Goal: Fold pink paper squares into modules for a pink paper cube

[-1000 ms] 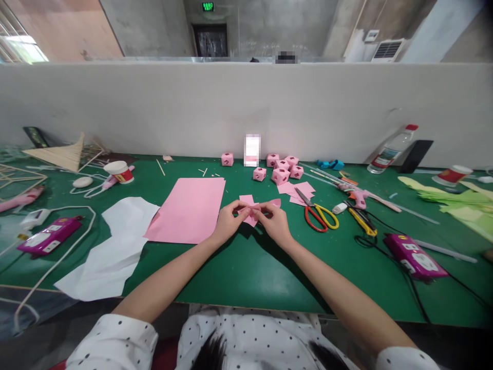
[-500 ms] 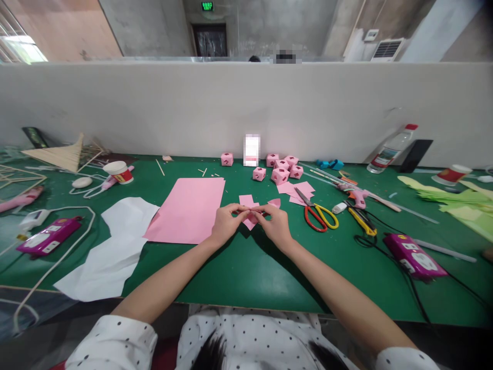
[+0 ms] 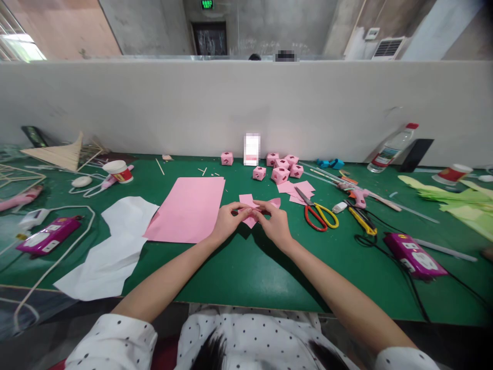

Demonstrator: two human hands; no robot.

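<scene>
Between my two hands is a small piece of pink paper (image 3: 251, 221), with the fingertips meeting on it and hiding its middle. My left hand (image 3: 230, 220) pinches it from the left; my right hand (image 3: 274, 222) pinches from the right. Just beyond the fingers lies another small pink paper piece (image 3: 245, 198), perhaps part of the same one. A large pink sheet (image 3: 188, 210) lies flat to the left. Several folded pink paper cubes (image 3: 280, 175) stand behind, and loose pink paper squares (image 3: 305, 191) lie right of the hands.
Scissors (image 3: 320, 216) with red and yellow handles and a yellow utility knife (image 3: 362, 220) lie to the right, near a pink glue gun (image 3: 359, 197). Purple power strips (image 3: 415, 257) and cords sit at both sides. White paper (image 3: 115, 252) spreads left. A phone (image 3: 251, 149) leans on the partition.
Both hands stay almost in place, still pinching the pink paper; the fingers shift only slightly. The rest of the table looks the same.
</scene>
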